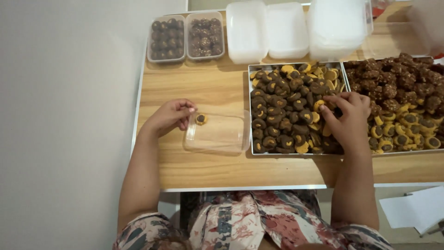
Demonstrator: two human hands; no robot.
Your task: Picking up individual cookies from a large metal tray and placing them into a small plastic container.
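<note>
My left hand rests on the left rim of a clear plastic box on the wooden table. One small chocolate-topped cookie lies in the box's near-left corner, just off my fingertips; the hand looks free of it. My right hand reaches into a metal tray heaped with dark and yellow cookies. Its fingers are curled among the cookies at the tray's right side, pinching at one.
A second tray of cookies sits to the right. Two filled clear boxes stand at the back left, with stacked empty white containers behind the trays. Papers lie beyond the table's front edge at right.
</note>
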